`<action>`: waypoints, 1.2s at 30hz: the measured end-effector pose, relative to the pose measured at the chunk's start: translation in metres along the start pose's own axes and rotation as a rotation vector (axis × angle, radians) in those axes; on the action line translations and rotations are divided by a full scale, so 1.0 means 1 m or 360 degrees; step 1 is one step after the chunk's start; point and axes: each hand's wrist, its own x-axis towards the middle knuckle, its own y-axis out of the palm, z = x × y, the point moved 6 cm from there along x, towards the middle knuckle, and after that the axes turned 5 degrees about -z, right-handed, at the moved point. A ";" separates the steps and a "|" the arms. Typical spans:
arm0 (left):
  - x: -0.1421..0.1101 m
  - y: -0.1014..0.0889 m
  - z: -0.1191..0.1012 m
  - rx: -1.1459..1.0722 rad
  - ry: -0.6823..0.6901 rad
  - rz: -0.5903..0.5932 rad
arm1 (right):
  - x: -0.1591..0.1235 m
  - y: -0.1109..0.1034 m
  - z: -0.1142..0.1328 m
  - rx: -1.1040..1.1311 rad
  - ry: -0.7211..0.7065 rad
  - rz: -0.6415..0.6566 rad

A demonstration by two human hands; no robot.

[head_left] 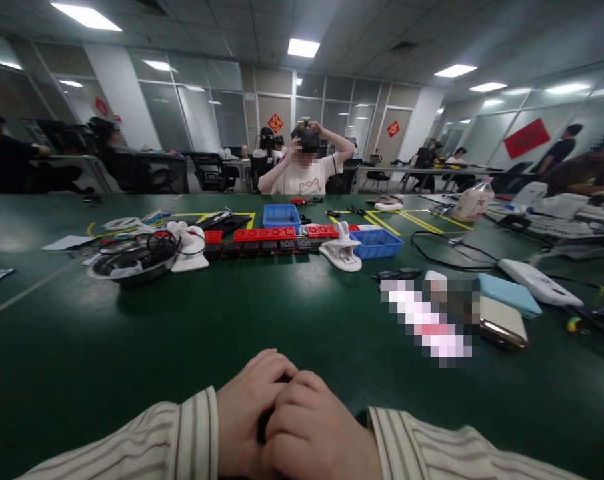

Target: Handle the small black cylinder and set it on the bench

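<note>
My left hand point(249, 403) and my right hand point(319, 430) rest together at the near edge of the green table point(182, 340). The fingers of my right hand are curled and press against those of my left. Both hands are closed, and no object shows in either of them. A dark gap lies between the palms. Striped cuffs cover both wrists.
Across the table a person point(305, 170) holds a headset with both hands. Midway stand a metal bowl point(132, 272) with cables, red sockets point(265, 234), white clips point(342, 253) and blue bins point(377, 245). A cream case point(502, 323) and blue box point(509, 295) lie right.
</note>
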 end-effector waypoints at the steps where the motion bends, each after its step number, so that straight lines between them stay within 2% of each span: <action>1: 0.000 -0.001 0.000 -0.0010 -0.0009 0.0003 | 0.001 0.000 -0.001 0.0024 0.0005 -0.0004; 6: -0.001 0.001 0.003 -0.0002 -0.0031 0.0044 | 0.007 -0.012 -0.002 0.0231 0.0213 0.0015; 9: -0.004 0.001 0.003 0.0004 -0.0018 -0.0045 | 0.009 -0.022 -0.003 0.0301 0.0399 -0.0003; 14: -0.008 0.000 -0.002 0.0115 -0.0004 -0.0112 | 0.005 -0.025 -0.012 0.0169 0.0713 -0.0105; 17: -0.008 -0.004 -0.003 0.0186 -0.0030 -0.0187 | 0.002 -0.018 -0.015 0.0051 0.0778 -0.0064; 23: -0.006 0.001 0.001 0.0137 -0.0029 -0.0086 | 0.002 -0.015 -0.013 0.0049 0.0667 -0.0022; 30: -0.001 0.002 0.005 0.0023 0.0002 -0.0063 | -0.002 0.000 -0.005 -0.0002 0.0041 0.0118; 33: -0.001 0.001 0.006 0.0019 -0.0025 -0.0039 | -0.001 0.000 -0.006 0.0087 0.0077 0.0185; 36: -0.002 0.002 0.007 0.0027 -0.0047 -0.0032 | 0.006 -0.012 -0.006 0.0293 0.0208 0.0093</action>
